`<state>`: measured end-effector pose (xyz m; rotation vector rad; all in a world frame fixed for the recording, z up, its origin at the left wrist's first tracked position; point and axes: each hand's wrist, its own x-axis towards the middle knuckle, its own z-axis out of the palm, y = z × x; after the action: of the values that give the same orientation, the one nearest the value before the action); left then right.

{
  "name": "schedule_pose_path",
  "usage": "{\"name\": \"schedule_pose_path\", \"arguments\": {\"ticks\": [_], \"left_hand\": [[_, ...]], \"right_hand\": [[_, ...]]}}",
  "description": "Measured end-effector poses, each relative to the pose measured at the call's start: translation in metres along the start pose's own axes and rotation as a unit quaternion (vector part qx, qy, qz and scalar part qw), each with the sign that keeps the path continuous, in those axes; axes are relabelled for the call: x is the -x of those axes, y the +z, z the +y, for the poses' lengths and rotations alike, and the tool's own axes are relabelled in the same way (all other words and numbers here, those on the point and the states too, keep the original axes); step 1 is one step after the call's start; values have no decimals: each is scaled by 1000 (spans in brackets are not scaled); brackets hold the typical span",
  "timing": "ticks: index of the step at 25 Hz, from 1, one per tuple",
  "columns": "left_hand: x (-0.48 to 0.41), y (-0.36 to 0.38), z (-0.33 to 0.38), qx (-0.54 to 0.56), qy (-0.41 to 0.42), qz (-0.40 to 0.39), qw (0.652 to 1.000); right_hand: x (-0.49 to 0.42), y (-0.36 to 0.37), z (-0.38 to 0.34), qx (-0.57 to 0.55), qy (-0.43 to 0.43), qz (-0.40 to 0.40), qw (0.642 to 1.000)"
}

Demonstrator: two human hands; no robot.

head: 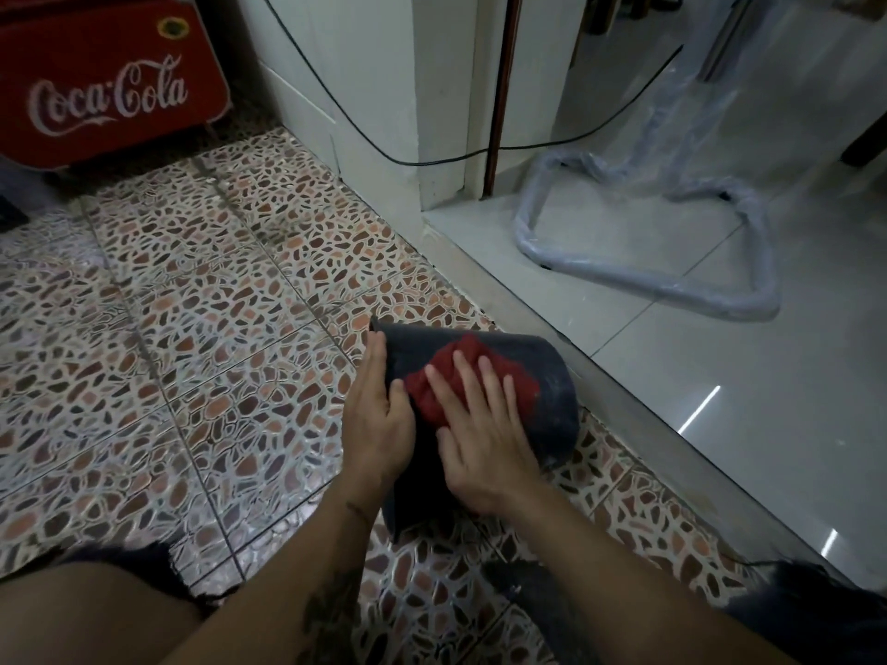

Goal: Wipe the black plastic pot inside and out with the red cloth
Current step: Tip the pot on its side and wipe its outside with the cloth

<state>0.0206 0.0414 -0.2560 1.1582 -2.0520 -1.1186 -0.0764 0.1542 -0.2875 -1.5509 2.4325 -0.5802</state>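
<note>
We find the black plastic pot (pixel 542 376) on its side above the pebble-tiled floor (pixel 192 304). Our left hand (pixel 379 424) grips its rim; our right hand (pixel 480 424) presses the red cloth (pixel 446 371) flat against its outer wall.

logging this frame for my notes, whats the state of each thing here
black plastic pot: on its side over the pebble-pattern floor, rim toward the left, dusty streaks on the outer wall
red cloth: bunched, pressed flat on the pot's outer wall
right hand: palm down, fingers spread on the cloth
left hand: grip closed on the pot's rim end
Coca-Cola cooler: lid closed
plastic-wrapped metal frame: resting on the white tiles
</note>
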Motion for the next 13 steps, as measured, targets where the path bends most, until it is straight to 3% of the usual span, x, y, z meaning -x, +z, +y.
{"name": "schedule_pose_path", "arguments": {"ticks": [5,10,11,13], "left_hand": [[3,-1,-2,14,-3,-3,1000],[2,5,6,54,-31,11,998],[1,5,7,55,-32,12,998],[1,5,7,50,-30,16,998]], "right_hand": [[-69,-21,29,18,114,-8,993],[-51,-36,73,34,289,-31,956],[-41,-30,64,35,288,-20,957],[-24,-13,26,15,201,25,979]]}}
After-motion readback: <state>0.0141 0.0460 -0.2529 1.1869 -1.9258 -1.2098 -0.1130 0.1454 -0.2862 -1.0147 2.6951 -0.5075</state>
